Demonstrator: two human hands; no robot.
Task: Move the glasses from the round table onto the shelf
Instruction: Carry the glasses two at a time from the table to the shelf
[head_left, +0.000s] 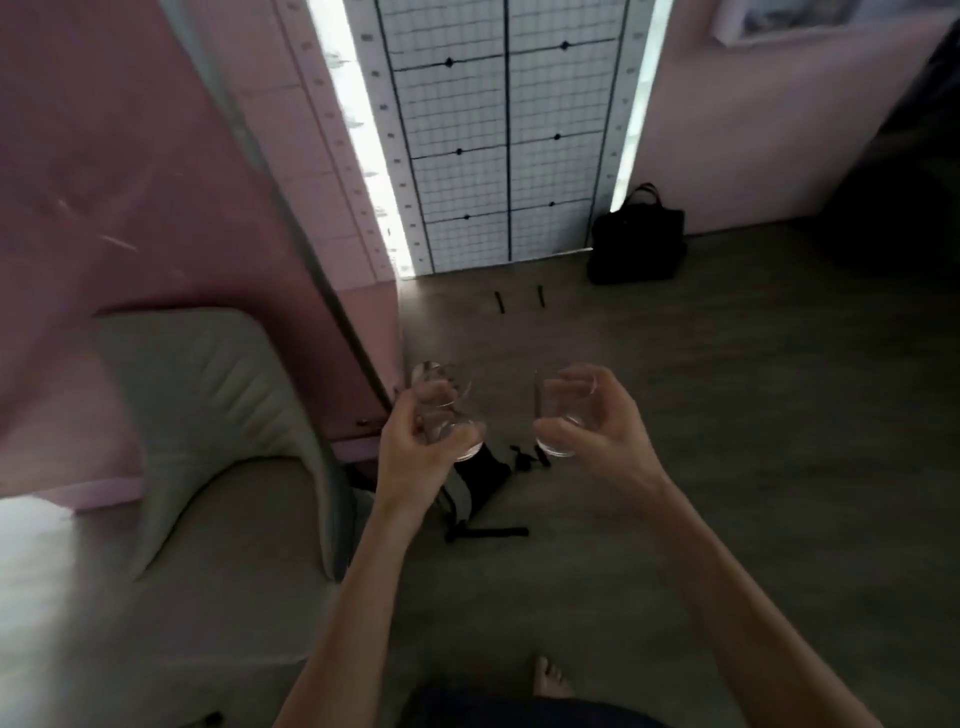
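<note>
Head view, centre of frame: the left hand (415, 452) curls round a short clear drinking glass (441, 395); the right hand (602, 421) cups a second clear glass (558, 441), fingers round its wall; both glasses hang above the grey floor (727, 467), near each other but apart; neither round table nor shelf shows; carrying well probably means firm grips, glasses upright and kept from knocking together.

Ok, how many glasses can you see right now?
2. The left hand grips one glass; the right hand grips the second glass. Others may be out of view.
</note>
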